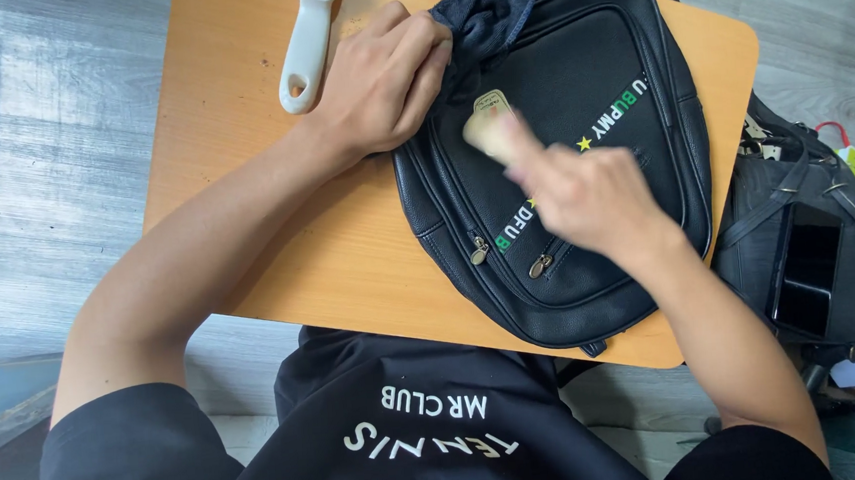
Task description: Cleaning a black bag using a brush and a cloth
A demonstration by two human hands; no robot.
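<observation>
At centre frame we see the left hand [386,77], fingers curled shut, pinching a dark cloth [480,18] against the top edge of a black leather backpack [577,79] lying flat on the orange bench [275,211]. The right hand [585,194] is blurred; its fingers close around a small pale brush [488,127] touching the backpack's front. At upper left, a white-handled brush [305,43] is cut off by the frame edge. A second black bag [804,244] sits at right.

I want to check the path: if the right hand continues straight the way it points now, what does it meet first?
Probably the left hand: the right hand, blurred, points its pale object up-left across the black bag toward it. Depth is uncertain.
</observation>
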